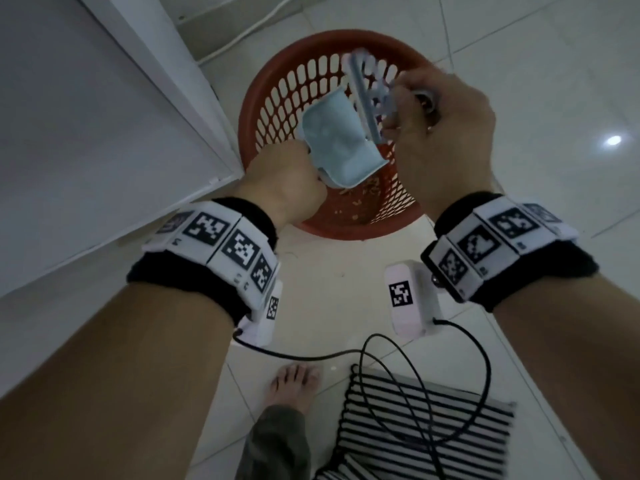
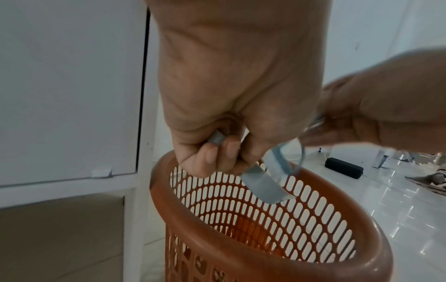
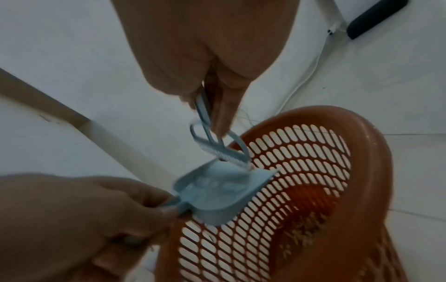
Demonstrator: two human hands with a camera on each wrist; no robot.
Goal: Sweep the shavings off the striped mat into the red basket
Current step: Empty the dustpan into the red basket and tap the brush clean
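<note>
A round red basket with slotted walls stands on the floor, and brown shavings lie at its bottom. My left hand grips the handle of a small light-blue dustpan, tilted over the basket. My right hand pinches the looped handle of a small blue brush, whose bristles touch the pan. The striped mat lies on the floor near me, at the lower right.
A white cabinet stands just left of the basket. My bare foot is beside the mat, and black wrist-camera cables hang over it. White tiled floor surrounds the basket. A dark oblong object lies further off.
</note>
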